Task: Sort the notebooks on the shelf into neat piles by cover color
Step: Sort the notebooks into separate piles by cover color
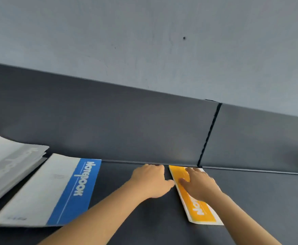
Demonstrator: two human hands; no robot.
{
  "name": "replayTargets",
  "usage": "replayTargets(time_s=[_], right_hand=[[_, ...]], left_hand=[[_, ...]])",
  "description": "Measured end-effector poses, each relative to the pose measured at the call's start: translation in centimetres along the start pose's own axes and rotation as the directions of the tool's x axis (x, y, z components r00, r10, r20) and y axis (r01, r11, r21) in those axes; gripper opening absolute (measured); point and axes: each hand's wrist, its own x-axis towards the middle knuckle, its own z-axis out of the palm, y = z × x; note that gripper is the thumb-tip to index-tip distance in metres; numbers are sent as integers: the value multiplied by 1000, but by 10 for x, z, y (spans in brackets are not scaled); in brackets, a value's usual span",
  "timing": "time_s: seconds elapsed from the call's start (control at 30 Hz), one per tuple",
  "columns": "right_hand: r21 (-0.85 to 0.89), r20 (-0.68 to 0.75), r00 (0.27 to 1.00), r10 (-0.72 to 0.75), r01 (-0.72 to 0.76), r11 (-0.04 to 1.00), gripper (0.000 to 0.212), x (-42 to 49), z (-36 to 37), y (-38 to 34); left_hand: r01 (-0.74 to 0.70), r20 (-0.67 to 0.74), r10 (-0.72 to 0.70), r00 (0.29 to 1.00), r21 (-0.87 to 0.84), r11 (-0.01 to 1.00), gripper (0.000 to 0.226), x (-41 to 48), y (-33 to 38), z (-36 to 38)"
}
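A yellow-and-white notebook (200, 211) lies flat on the dark shelf (144, 218), its far end against the back panel. My right hand (200, 184) rests flat on its upper half, fingers spread. My left hand (150, 181) lies on the shelf just left of it, thumb touching the notebook's left edge. To the left lies a blue-and-white notebook (56, 191), and at the far left a pile of grey notebooks (8, 163), slightly fanned.
The shelf's dark back panel (127, 124) rises behind the notebooks, with a vertical seam (209, 133) above the yellow one. A pale wall (144, 41) stands above it. Bare shelf surface stretches to the right (268, 200).
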Motion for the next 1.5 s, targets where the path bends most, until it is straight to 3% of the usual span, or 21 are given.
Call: replayTargets(time_s=[0.1,0.23,0.37,0.47,0.53,0.63,0.67,0.83,0.9,1.0,1.1,1.2,1.27,1.33,1.37,1.5], right_hand=[[71,20,999,45,-47,996,60,19,4,44],[302,9,998,59,-59,952,59,38,15,58],[667,36,997,67,-74,742,56,51,19,56],[812,81,996,26,-81,579,52,52,17,55],[810,87,996,2,-72,582,51,53,17,55],[766,99,995,21,-90,636,50,53,17,54],[778,113,993,29,-106,620,47,52,16,54],[898,170,985,-43,-137,417,20,44,0,54],[934,174,983,-61,-146,325,36,43,-5,56],[952,135,990,-38,-119,282,53,44,-6,59],[902,-42,999,-14,44,430,68,41,-11,59],[786,-167,978,-122,207,583,60,40,-15,60],[731,-172,961,-217,273,626,64,43,-16,63],[794,-157,965,-209,249,555,77,45,-15,59],[830,-155,973,-171,222,511,73,46,-14,57],[952,-45,995,-91,70,298,18,41,-25,61]], left_hand=[[63,54,-57,997,-115,991,38,27,42,19],[107,-27,-114,993,-193,975,22,45,57,33],[133,-33,-154,987,-359,924,24,47,53,41],[122,-71,-179,981,-491,863,40,49,48,45],[93,-138,-178,974,-472,877,52,50,47,48],[6,-265,-64,962,-214,977,50,45,50,51],[-7,-269,-48,962,-200,980,52,43,50,53],[-66,-258,-77,963,-502,862,53,45,48,51],[-91,-222,-72,972,-645,759,57,47,50,50],[-112,-215,-79,973,-745,658,59,50,47,45],[-76,-206,-151,967,-796,601,48,52,32,22],[-86,-172,-44,984,-678,730,33,47,16,3],[-88,-151,-7,989,-614,784,27,44,12,-1],[-77,-134,-2,991,-583,809,22,45,11,-2],[-69,-133,-8,991,-560,825,21,44,11,-4],[59,21,-57,998,-534,843,30,32,-8,-28]])
